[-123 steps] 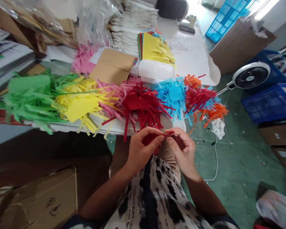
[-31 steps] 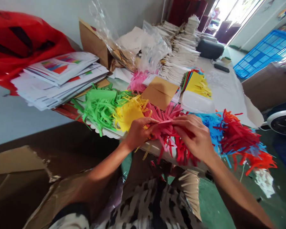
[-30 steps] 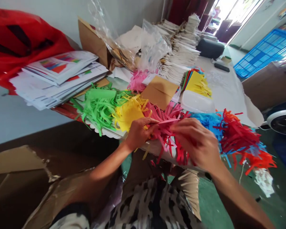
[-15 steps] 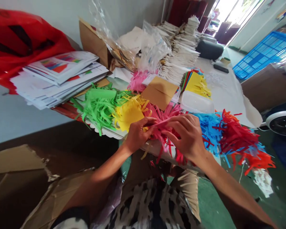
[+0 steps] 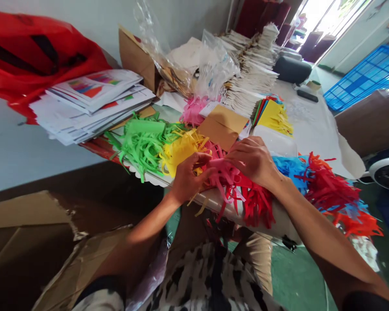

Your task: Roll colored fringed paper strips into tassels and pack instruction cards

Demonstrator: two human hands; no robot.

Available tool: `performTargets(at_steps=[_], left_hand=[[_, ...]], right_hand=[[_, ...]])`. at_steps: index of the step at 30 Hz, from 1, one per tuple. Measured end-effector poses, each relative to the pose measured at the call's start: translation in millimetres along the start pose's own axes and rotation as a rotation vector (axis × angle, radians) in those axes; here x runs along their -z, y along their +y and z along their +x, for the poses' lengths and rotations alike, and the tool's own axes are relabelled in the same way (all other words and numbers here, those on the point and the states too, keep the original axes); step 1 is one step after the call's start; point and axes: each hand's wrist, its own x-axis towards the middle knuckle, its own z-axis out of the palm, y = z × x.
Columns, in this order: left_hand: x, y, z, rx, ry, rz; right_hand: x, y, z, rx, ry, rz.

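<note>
Between my hands is a pink paper fringe (image 5: 225, 179), its cut strips hanging down over the table's front edge. My left hand (image 5: 189, 175) pinches the left end of its uncut band between thumb and fingers. My right hand (image 5: 254, 160) is closed on the band's right part, fingertips bent over it. Red fringe strips (image 5: 257, 201) hang from the table edge below my right hand. Left of my left hand lie a yellow fringe (image 5: 180, 151) and a green fringe (image 5: 145, 142). Blue strips (image 5: 290, 172) and a red-orange heap (image 5: 330, 185) lie to the right.
Behind the fringes are a brown card (image 5: 223, 125), a clear plastic box (image 5: 277, 140) and stacked yellow fringed sheets (image 5: 275, 116). Printed papers (image 5: 94, 103) lie at the left beside a red bag (image 5: 48, 52). Tall white stacks (image 5: 253, 82) stand at the back. An open carton (image 5: 22, 242) is at lower left.
My right hand has lifted and turned inward, its fingers now closed over the pink band. More red strips show below it. The view has shifted slightly.
</note>
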Motion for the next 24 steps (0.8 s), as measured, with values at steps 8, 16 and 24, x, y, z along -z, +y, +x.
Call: performTargets(at_steps=[8, 16, 24], left_hand=[[-5.3, -14.1, 1.3, 0.093, 0.022, -0.095], [-8.1, -17.1, 3.1, 0.01, 0.099, 0.138], [-3.4, -22.9, 1.9, -0.127, 0.085, 0.567]], right_hand=[[-11.9, -1.0, -2.2, -0.328, 0.169, 0.505], [7.4, -9.3, 4.3, -0.168, 0.187, 0.406], [12.0, 7.4, -2.1, -0.331, 0.435, 0.443]])
